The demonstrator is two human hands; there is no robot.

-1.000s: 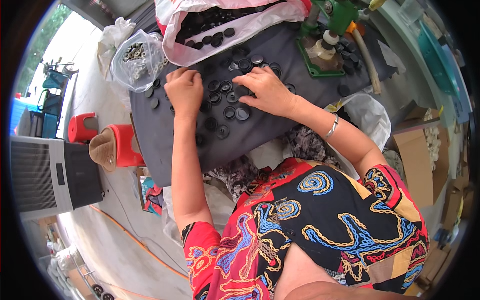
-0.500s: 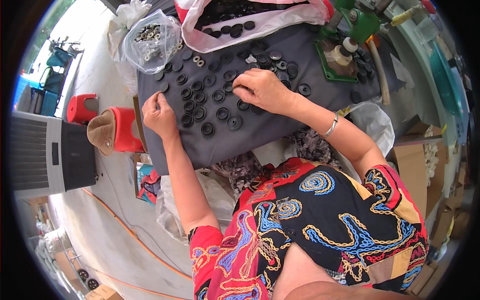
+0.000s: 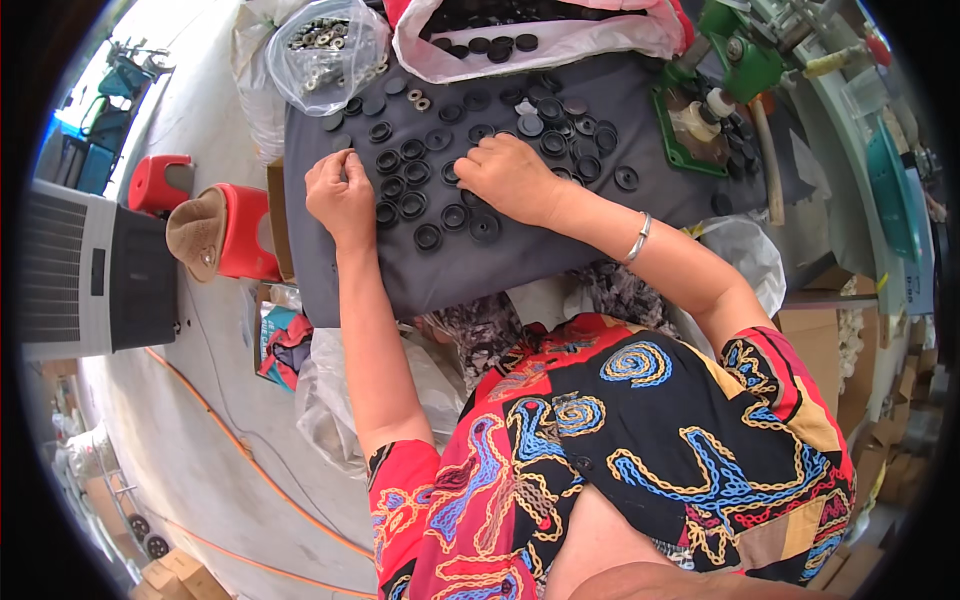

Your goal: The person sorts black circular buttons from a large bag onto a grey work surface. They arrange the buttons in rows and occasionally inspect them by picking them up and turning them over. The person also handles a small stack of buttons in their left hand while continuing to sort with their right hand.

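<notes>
Many round black plastic caps [image 3: 427, 237], ring-shaped with raised rims, are spread over a table covered in dark grey cloth [image 3: 330, 270]. My left hand [image 3: 340, 200] is at the left side of the cloth, thumb and fingers pinched together. Just beyond its fingertips is a flat dark disc [image 3: 343, 142]. What the pinch holds, if anything, is hidden. Back up, palm down, my right hand [image 3: 510, 178] bends its fingers in over the middle of the caps. Its fingertips come close to a black cap [image 3: 450, 172]; whatever lies under them is covered by the hand.
Small metal rings fill a clear plastic bag [image 3: 325, 65] at the far left. A white sack [image 3: 480, 72] with more black caps lies open at the back. On the right are a green hand press [image 3: 690, 150] and a wooden-handled hammer [image 3: 762, 150]. Red stools [image 3: 245, 235] stand left.
The view has shifted, so the table sits higher and further right. My right hand has moved left across the caps, nearer my left hand. The left hand remains pinched near the same disc.
</notes>
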